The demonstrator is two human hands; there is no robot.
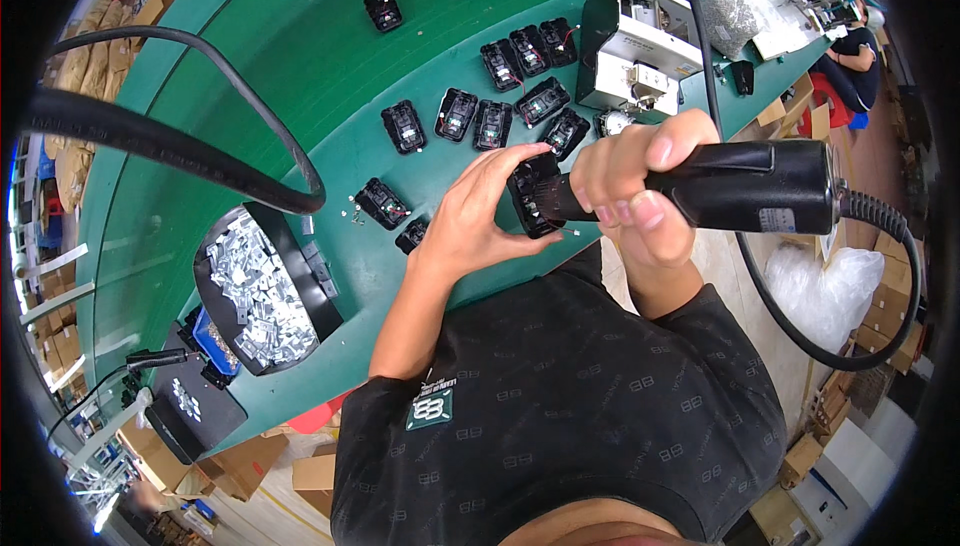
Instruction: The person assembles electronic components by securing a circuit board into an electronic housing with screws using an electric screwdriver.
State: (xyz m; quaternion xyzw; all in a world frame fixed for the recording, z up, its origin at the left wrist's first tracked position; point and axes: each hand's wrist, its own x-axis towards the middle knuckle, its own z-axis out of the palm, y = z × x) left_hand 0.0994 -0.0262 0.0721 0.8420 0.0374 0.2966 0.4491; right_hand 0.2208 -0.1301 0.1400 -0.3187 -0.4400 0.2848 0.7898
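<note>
My left hand [468, 214] grips a small black plastic housing [522, 184] between thumb and fingers, over the green table [425, 181]. My right hand [640, 176] is wrapped round a black electric screwdriver [750, 186], tilted so that its tip end points left at the housing. Whether the bit touches a screw is hidden. A thin wire with a white plug sticks out beside my left thumb. Several similar open housings with wires, such as this housing [403, 127], lie beyond my hands. Another housing [381, 203] lies left of my left wrist, with loose screws [354, 212] beside it.
A black bin [318, 291] full of small metal plates stands at left, next to a blue tray [213, 342]. Thick black cables [200, 151] cross the upper left. A white machine [640, 56] stands at far right. Housings rest on the green belt [320, 16]. Another person [856, 68] sits beyond.
</note>
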